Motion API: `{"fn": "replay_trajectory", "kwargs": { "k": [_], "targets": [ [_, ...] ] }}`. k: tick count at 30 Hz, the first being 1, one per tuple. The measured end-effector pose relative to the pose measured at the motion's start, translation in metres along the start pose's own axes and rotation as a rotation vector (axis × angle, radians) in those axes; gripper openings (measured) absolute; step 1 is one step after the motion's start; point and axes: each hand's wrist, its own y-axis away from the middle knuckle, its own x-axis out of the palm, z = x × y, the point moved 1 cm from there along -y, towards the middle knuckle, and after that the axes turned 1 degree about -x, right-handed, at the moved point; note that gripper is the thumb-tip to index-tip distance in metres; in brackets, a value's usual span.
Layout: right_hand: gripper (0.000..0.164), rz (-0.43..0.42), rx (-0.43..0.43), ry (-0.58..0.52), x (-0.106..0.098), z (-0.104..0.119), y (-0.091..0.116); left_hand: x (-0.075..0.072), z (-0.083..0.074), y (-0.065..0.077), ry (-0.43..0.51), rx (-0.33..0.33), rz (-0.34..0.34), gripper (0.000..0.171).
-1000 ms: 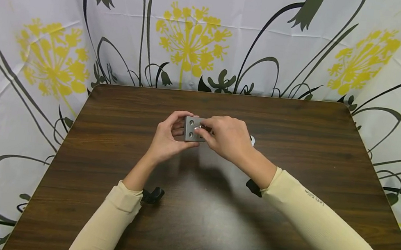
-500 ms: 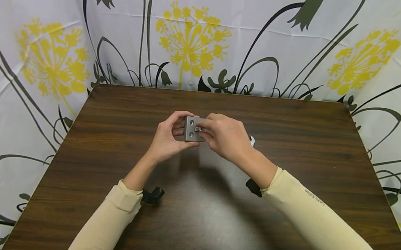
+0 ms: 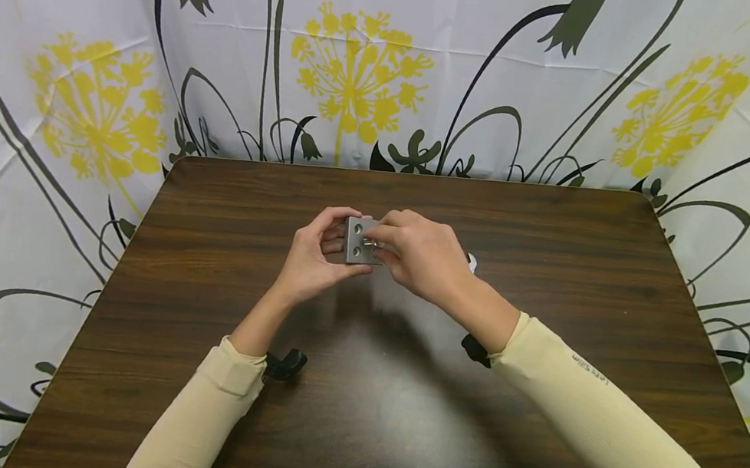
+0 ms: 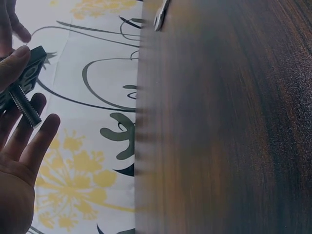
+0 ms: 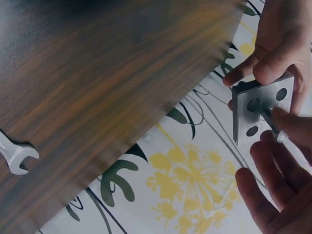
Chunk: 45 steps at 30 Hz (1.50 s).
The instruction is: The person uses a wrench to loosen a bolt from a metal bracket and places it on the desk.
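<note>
A grey metal plate (image 3: 350, 240) with several round holes is held up above the table by my left hand (image 3: 319, 251), its fingers and thumb around the plate's edges. My right hand (image 3: 424, 253) pinches a bolt (image 3: 369, 243) at the face of the plate. The right wrist view shows threads between the plate (image 5: 243, 119) and the fingertips on the bolt (image 5: 271, 122). On the plate's other side, in the left wrist view, a long threaded end of the bolt (image 4: 27, 108) sticks out past the left hand's fingers (image 4: 46, 134).
An open-end wrench (image 5: 17, 155) lies on the dark wooden table (image 3: 354, 417); in the head view the right hand hides most of it, with one end (image 3: 472, 263) showing. A flowered curtain (image 3: 395, 59) hangs behind the table's far edge.
The right hand's thumb and fingers have shifted around the bolt, exposing more of it, and the hand has risen very slightly. The left hand and plate have stayed almost still.
</note>
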Motion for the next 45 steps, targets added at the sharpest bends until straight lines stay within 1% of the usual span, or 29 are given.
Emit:
{"fn": "replay_trajectory", "kwargs": {
  "k": [1, 5, 7, 10, 13, 14, 16, 18, 20, 21, 23, 25, 26, 27, 29, 31, 33, 36, 39, 41, 45],
  "targets": [
    [0.029, -0.006, -0.001, 0.005, -0.0001, -0.0002, 0.0, 0.0001, 0.0002, 0.0, 0.002, -0.001, -0.002, 0.07],
    [0.032, 0.003, 0.086, 0.005, -0.0005, -0.0008, -0.0021, 0.0003, 0.0001, -0.0005, -0.002, 0.011, -0.006, 0.07],
    [0.03, 0.012, 0.106, -0.001, -0.0004, -0.0013, -0.0024, 0.0008, 0.0, -0.0015, -0.001, 0.017, -0.009, 0.07],
    [0.024, 0.012, 0.06, -0.012, -0.0009, -0.0018, -0.0011, 0.0012, -0.0008, -0.0028, 0.002, 0.019, -0.01, 0.07],
    [0.029, -0.019, 0.014, -0.001, -0.0014, -0.0022, 0.0004, 0.0012, -0.0013, -0.0032, 0.001, 0.012, -0.013, 0.07],
    [0.029, -0.031, 0.018, 0.0, -0.0014, -0.0023, 0.0006, 0.0012, -0.0016, -0.0032, -0.001, 0.009, -0.015, 0.07],
    [0.03, -0.043, 0.05, 0.004, -0.0011, -0.0021, 0.0003, 0.0014, -0.0017, -0.0033, 0.0, 0.007, -0.014, 0.07],
    [0.032, -0.042, 0.089, 0.0, -0.0008, -0.002, -0.0001, 0.0017, -0.0017, -0.0033, 0.004, 0.008, -0.01, 0.07],
    [0.029, -0.032, 0.098, -0.003, -0.0003, -0.0023, -0.0003, 0.0021, -0.0015, -0.0033, 0.012, 0.009, -0.007, 0.07],
    [0.026, -0.029, 0.087, -0.007, -0.0002, -0.0026, 0.0, 0.0023, -0.0014, -0.0032, 0.016, 0.01, -0.005, 0.07],
    [0.022, -0.028, 0.04, -0.017, -0.0002, -0.0031, 0.001, 0.0027, -0.0005, -0.0029, 0.02, 0.008, -0.005, 0.07],
    [0.024, -0.036, -0.003, -0.02, 0.0001, -0.0037, 0.002, 0.0028, 0.0002, -0.0024, 0.026, 0.003, -0.008, 0.07],
    [0.026, -0.043, -0.009, -0.021, 0.0, -0.0039, 0.0024, 0.0028, 0.0007, -0.0023, 0.026, 0.003, -0.009, 0.07],
    [0.027, -0.051, -0.004, -0.018, 0.0001, -0.0038, 0.0024, 0.0027, 0.001, -0.0021, 0.026, 0.001, -0.011, 0.07],
    [0.029, -0.057, 0.032, -0.01, 0.0003, -0.0039, 0.0021, 0.0024, 0.0013, -0.002, 0.027, 0.002, -0.015, 0.07],
    [0.031, -0.053, 0.081, -0.004, 0.0003, -0.0039, 0.0015, 0.0025, 0.0013, -0.0021, 0.024, 0.007, -0.015, 0.07],
    [0.029, -0.035, 0.099, 0.002, 0.0005, -0.0042, 0.0013, 0.0026, 0.0014, -0.0019, 0.025, 0.006, -0.011, 0.07],
    [0.023, -0.021, 0.049, -0.007, 0.0007, -0.0047, 0.0022, 0.003, 0.0021, -0.0012, 0.027, -0.004, -0.004, 0.07],
    [0.029, -0.035, 0.001, -0.013, 0.001, -0.0052, 0.0036, 0.0033, 0.0029, -0.0006, 0.033, -0.012, 0.001, 0.071],
    [0.03, -0.05, 0.022, -0.016, 0.0011, -0.0051, 0.0038, 0.0037, 0.0031, -0.0007, 0.033, -0.008, 0.001, 0.071],
    [0.03, -0.04, 0.113, -0.044, 0.0013, -0.0052, 0.0027, 0.0044, 0.0028, -0.0016, 0.028, 0.004, -0.002, 0.07]
  ]
}}
